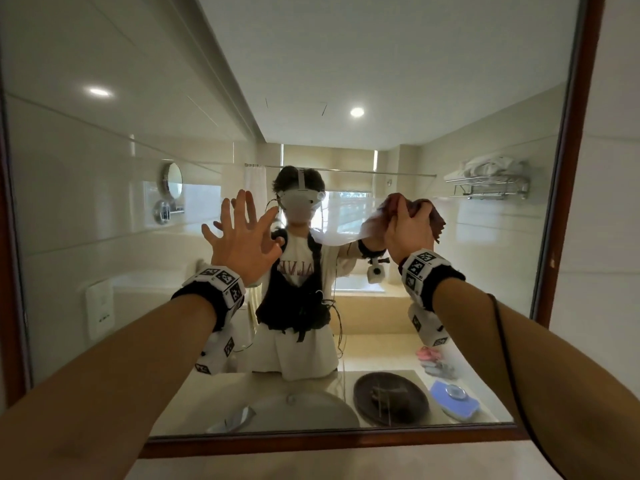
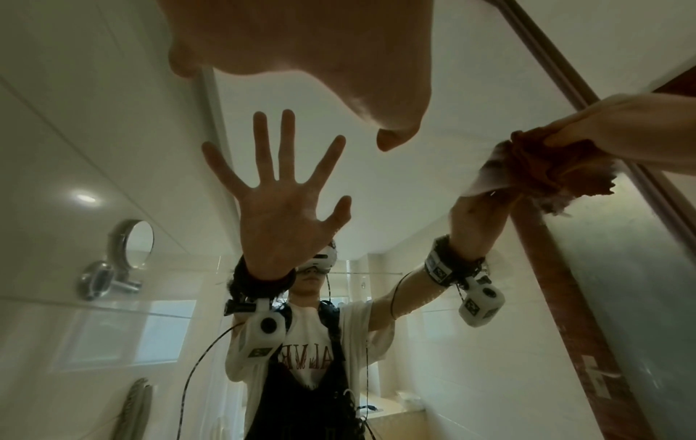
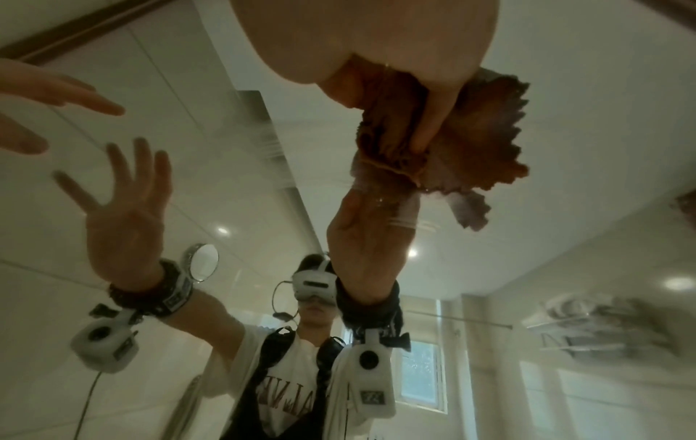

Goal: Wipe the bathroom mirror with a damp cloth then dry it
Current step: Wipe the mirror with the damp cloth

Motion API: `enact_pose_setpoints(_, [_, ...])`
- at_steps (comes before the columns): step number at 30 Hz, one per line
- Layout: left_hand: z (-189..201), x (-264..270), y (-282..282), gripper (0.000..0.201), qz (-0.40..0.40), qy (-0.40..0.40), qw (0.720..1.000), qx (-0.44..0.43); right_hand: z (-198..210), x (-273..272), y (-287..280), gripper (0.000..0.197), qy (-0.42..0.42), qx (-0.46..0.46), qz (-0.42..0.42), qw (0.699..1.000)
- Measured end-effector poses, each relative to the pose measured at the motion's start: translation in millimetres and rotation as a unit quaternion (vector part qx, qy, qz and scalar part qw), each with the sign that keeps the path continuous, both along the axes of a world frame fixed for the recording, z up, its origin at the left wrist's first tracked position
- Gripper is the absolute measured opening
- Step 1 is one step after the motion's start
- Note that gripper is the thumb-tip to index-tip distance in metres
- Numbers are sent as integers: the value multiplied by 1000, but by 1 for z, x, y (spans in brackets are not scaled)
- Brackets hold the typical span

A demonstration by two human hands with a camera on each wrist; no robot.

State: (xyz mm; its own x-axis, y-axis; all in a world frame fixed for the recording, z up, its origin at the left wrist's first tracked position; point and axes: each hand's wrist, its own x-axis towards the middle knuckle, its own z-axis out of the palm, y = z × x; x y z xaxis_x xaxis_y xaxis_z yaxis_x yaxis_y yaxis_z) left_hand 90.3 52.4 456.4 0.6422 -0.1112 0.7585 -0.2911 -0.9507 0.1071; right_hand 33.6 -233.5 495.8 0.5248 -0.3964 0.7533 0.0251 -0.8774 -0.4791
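The bathroom mirror (image 1: 138,98) in its dark wood frame (image 1: 568,168) fills the head view. My right hand (image 1: 410,230) grips a bunched reddish-brown cloth (image 1: 437,216) and holds it against the glass at centre right. The right wrist view shows the cloth (image 3: 478,143) crumpled under my fingers (image 3: 433,119), meeting its own reflection. My left hand (image 1: 242,237) is raised at the glass left of centre, palm forward and fingers spread, holding nothing. The left wrist view shows its palm (image 2: 301,44) above its reflection; whether it touches the glass is unclear.
The frame's bottom rail (image 1: 311,441) runs just above the counter edge. Reflected in the glass are a person wearing a headset, a dark round plate (image 1: 391,398), a blue item (image 1: 453,400), a towel rack (image 1: 488,181) and a round wall mirror (image 1: 171,183). A cable (image 1: 509,358) runs along my right forearm.
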Motion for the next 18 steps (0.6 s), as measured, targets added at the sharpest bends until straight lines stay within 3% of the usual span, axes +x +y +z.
enact_pose_setpoints(8, [0,-5,23,71,12,18,1000,3,7,14,27,38,-3,-33,-12,999])
enact_pose_setpoints(12, [2,-1,48,73,19,8,1000,-1,14,19,73,39,-37,-42,30,998])
enact_pose_setpoints(15, [2,2,68,72,16,7,1000,-10,20,25,118,51,-64,9,77,995])
enact_pose_setpoints(18, [0,5,88,70,14,8,1000,-20,22,39,161,43,-41,-21,90,995])
